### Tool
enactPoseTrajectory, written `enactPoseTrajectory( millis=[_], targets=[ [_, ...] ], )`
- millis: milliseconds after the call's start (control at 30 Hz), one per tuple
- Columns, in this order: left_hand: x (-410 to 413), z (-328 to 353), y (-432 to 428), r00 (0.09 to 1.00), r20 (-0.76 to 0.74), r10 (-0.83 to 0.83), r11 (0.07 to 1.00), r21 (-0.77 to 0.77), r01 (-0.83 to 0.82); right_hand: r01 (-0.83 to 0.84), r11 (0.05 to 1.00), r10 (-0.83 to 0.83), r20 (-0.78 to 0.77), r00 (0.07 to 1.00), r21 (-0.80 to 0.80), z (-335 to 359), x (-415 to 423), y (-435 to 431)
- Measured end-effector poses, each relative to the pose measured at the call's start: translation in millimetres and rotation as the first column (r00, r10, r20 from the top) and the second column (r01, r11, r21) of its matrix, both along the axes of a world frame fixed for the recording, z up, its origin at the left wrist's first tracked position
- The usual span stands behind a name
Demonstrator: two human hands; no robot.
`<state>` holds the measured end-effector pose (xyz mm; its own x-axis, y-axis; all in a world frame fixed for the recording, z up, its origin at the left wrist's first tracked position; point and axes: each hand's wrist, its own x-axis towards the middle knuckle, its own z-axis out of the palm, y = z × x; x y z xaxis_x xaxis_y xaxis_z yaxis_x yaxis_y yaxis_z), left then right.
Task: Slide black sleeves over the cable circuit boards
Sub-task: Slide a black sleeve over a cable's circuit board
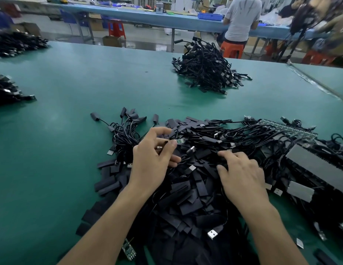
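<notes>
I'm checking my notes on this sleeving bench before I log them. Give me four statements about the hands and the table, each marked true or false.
1. The left hand pinches a cable at its bare green circuit board. True.
2. The right hand is raised clear of everything. False: it rests, fingers spread, on the pile of black sleeves.
3. The table top is red. False: it is green.
4. A separate heap of cables lies farther out on the table. True.

The left hand [153,159] pinches a circuit board [180,141] at 1 o'clock; the right hand [241,175] lies palm-down, fingers toward 11 o'clock.
</notes>
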<state>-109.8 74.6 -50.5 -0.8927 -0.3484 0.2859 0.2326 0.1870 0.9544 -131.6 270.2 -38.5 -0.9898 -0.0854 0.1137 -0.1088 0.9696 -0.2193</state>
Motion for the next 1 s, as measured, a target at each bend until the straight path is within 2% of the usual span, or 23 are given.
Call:
enactPoseTrajectory(
  millis=[100, 233, 367, 467, 567, 733, 867, 1000],
  targets=[
    [4.0, -1.9, 5.3, 0.998, -0.03, -0.051, 0.998, -0.03, 0.05, -0.024, 0.999, 0.022, -0.05, 0.999, -0.035, -1.5, -0.9, 0.4],
    [6.8, -9.7, 13.9, 0.998, 0.012, -0.068, 0.995, -0.069, 0.069, 0.001, 0.981, -0.02, -0.097, 0.995, -0.196, -3.2, -1.7, -2.7],
    [5.8, -11.5, 11.6, 0.997, 0.057, -0.054, 0.998, -0.015, 0.055, -0.026, 0.962, -0.018, -0.161, 0.987, -0.272, -1.8, 0.0, -2.0],
    [5.3, -10.7, 10.9, 0.997, 0.06, -0.044, 0.999, -0.011, 0.045, -0.117, 0.976, 0.083, -0.179, 0.98, -0.186, -1.1, -1.0, -0.6],
    [5.9, -10.1, 11.5, 0.997, 0.059, -0.044, 0.999, -0.02, 0.045, -0.124, 0.991, 0.122, -0.025, 0.992, -0.059, -2.1, -1.9, 0.4],
    [6.2, -9.6, 11.4, 0.996, 0.07, -0.046, 0.999, -0.009, 0.047, -0.08, 0.995, 0.082, 0.03, 0.996, -0.06, -1.5, -3.1, 1.5],
    [6.3, -10.1, 10.8, 0.996, 0.069, -0.051, 0.999, 0.001, 0.051, 0.035, 0.999, -0.034, 0.064, 0.997, -0.012, -3.8, -1.1, 2.7],
    [5.8, -10.5, 10.8, 0.996, 0.073, -0.055, 0.998, 0.01, 0.054, 0.045, 0.999, -0.045, 0.047, 0.998, 0.01, -3.3, -2.7, 3.3]
  ],
)
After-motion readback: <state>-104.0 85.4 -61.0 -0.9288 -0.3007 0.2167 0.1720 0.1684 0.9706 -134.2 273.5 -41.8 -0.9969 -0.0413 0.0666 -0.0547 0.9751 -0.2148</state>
